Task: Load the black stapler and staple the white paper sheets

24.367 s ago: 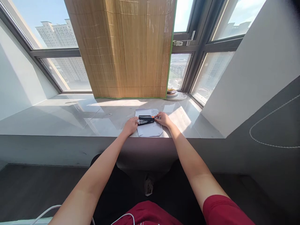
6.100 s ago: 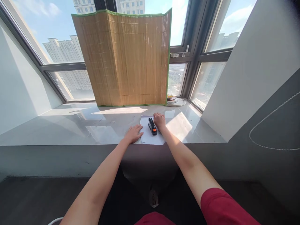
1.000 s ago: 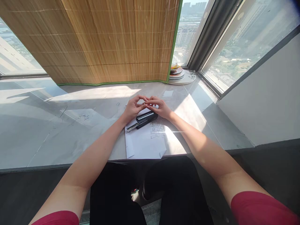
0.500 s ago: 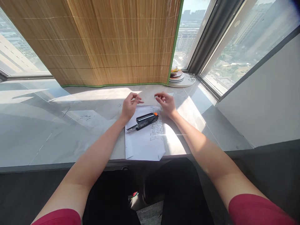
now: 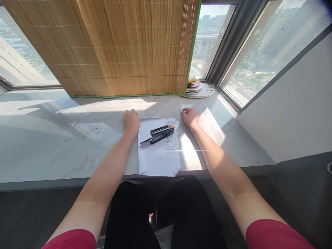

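Observation:
A black stapler [image 5: 162, 133] with an orange end lies on a stack of white paper [image 5: 153, 162]. Its upper arm is lifted and the metal magazine sticks out to the left. Rows of small staple-like marks [image 5: 172, 140] run down the sheet's right side. My left hand [image 5: 131, 121] rests on the ledge by the paper's upper left corner, its fingers curled and their tips hidden. Beyond the upper right corner, my right hand [image 5: 191, 117] is closed in a pinch at a small white piece [image 5: 186, 106]; what lies between its fingertips is too small to tell.
Loose staples [image 5: 97, 129] are scattered on the grey tiled ledge [image 5: 64, 155] to the left. Stacked plates [image 5: 194, 86] stand at the back right by the window. A bamboo blind [image 5: 124, 48] hangs behind the ledge, and the front edge runs just past the paper.
My hands have moved apart and down to the ledge, the left one leftward and the right one rightward to the small white piece. The stapler and paper stay in place.

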The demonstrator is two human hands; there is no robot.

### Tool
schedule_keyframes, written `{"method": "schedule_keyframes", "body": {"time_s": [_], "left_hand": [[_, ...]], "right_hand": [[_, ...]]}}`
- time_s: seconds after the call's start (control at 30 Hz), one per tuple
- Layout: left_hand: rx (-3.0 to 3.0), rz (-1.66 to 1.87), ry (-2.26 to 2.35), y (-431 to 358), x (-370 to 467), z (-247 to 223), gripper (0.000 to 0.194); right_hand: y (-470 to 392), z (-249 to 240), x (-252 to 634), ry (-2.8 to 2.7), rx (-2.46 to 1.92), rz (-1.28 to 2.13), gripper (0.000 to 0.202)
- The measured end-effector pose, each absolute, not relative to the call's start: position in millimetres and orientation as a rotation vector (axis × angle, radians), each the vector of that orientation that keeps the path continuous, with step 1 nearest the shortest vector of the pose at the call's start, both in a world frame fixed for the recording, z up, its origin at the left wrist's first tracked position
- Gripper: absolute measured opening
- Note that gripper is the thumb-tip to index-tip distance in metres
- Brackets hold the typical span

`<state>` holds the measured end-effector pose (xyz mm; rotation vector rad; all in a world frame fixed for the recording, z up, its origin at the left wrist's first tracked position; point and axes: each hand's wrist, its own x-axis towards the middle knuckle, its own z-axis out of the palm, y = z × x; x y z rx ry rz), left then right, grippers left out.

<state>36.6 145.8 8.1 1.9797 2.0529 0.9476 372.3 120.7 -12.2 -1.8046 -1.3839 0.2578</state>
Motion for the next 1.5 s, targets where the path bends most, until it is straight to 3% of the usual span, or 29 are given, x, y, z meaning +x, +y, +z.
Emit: {"method": "schedule_keyframes", "body": {"time_s": [0.13,0.33,0.57,0.8,1.0,1.27,1.5], "left_hand": [[1.919,1.057,2.011,151,34,8,0.021],[1.829,1.137,1.958,149,33,14,0.022],[1.827,1.308,1.769,143,34,22,0.024],[1.813,1.462,1.616,147,38,21,0.03],[1.761,1.458,1.56,147,40,21,0.011],[1.716,1.395,1.307,143,50,23,0.02],[1.863,1.204,1.098,139,53,23,0.028]], "right_hand": [[114,-1,364,-1.352,-1.597,0.307,0.028],[93,26,346,-2.016,-0.874,0.981,0.026],[91,33,349,-2.301,-0.773,1.197,0.045],[91,32,346,-2.45,-0.714,1.074,0.048],[92,28,335,-2.323,-0.838,0.816,0.038],[108,10,345,-2.018,-1.163,0.572,0.036],[100,14,335,-2.069,-1.091,0.543,0.053]]}}
